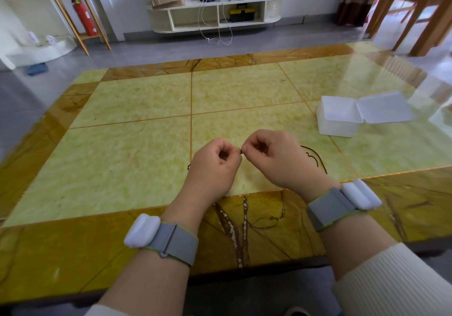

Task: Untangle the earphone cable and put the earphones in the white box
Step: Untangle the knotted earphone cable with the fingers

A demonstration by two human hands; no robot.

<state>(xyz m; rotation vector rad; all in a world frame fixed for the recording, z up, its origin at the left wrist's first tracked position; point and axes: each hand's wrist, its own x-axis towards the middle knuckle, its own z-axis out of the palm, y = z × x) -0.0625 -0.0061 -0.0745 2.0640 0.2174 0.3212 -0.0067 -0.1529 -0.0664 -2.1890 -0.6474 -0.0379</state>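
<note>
On the glossy yellow-green stone table [137, 110], the open white plastic box [338, 120] sits to the right, well apart from the hands. The left hand [214, 166] and right hand [276, 159] each pinch the thin dark earphone cable [318, 159], which trails rightward. It looks light, limp and snag-prone; best held beside each knot.

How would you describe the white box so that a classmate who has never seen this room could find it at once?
Start at the large yellow-green table and look to its right side, beyond the person's right hand. There stands the white box, a translucent plastic tub. Its hinged lid lies open flat beside it, and it is the only container on the table.
</note>
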